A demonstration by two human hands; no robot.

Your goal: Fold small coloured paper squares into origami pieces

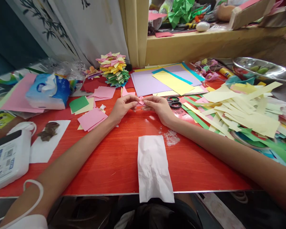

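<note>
Both my hands meet above the middle of the red table, pinching a small folded piece of pink paper (140,101) between them. My left hand (124,107) has its thumb and fingers closed on the paper's left side. From the right, my right hand (159,108) grips the other side in the same way. Another folded pink paper piece (126,92) stands just behind my left hand. Black-handled scissors (174,102) lie right beside my right hand. Square pink papers (92,119) are stacked left of my left hand. My fingers hide part of the folded paper.
A tiered stack of folded paper pieces (114,70) stands at the back. Purple sheets (147,79) lie behind my hands. Paper strips (248,111) heap up on the right near a metal bowl (264,68). A tissue pack (49,91) sits left; a white tissue (153,168) overhangs the front edge.
</note>
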